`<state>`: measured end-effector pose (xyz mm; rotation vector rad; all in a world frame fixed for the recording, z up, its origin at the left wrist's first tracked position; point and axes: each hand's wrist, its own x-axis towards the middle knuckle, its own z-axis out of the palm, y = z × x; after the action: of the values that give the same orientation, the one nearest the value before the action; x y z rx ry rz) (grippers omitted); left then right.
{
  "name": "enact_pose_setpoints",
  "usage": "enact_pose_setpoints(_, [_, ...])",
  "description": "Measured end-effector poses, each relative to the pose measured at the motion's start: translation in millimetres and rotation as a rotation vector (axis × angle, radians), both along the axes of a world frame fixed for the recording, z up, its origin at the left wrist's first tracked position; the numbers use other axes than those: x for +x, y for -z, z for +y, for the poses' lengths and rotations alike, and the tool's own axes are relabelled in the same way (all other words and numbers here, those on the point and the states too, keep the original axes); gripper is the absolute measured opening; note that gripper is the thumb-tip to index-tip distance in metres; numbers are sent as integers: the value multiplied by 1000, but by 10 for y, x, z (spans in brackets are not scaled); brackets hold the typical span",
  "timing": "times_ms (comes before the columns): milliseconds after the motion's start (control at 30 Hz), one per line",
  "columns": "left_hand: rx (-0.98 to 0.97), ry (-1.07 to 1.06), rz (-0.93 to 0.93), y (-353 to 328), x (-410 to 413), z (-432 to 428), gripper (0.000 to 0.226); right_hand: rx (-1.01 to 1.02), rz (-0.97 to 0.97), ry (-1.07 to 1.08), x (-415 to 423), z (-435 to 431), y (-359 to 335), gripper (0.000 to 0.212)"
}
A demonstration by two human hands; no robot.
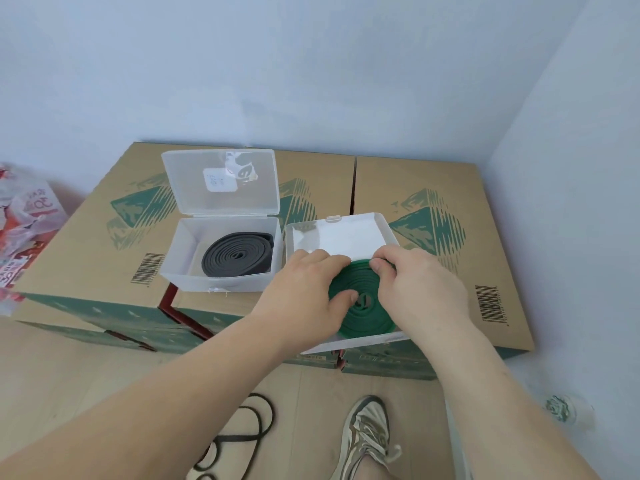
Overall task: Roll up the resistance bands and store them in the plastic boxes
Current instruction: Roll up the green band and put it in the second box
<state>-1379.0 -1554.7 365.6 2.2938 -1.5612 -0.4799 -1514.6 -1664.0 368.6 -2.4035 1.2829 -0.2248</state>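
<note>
While hands (304, 289) (419, 289) grip green band (360, 317) (coiled), box (367, 341) open.

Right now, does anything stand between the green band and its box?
Nothing visible does. The left hand and right hand hold the rolled green band inside the open box, which holds nothing else visible.
</note>
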Motion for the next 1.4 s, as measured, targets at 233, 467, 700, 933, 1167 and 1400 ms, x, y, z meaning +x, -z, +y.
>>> enact_pose_setpoints(233, [-31, 6, 82, 56, 21, 53, 49, -108, 160, 41, 74, 68, 11, 26])
enact_pose_setpoints(467, [97, 61, -95, 54, -4, 51, 56, -129, 2, 214, 21, 26, -65, 27])
enact_pose_setpoints(700, [149, 98, -138, 45, -52, 45, 57, -129, -57, -88, -48, 100, -13, 23])
enact_pose_setpoints(933, [52, 181, 20, 100, -11, 117, 59, -172, 110, -125, -45, 167, -11, 22])
enact_pose_setpoints(1167, [137, 161, 1, 99, -20, 16, 54, -230, 251, -71, -16, 250, -38, 28])
enact_pose_setpoints(1400, [166, 145, 20, 66, -36, 5, 57, -71, 315, -28, 47, 229, -132, 35])
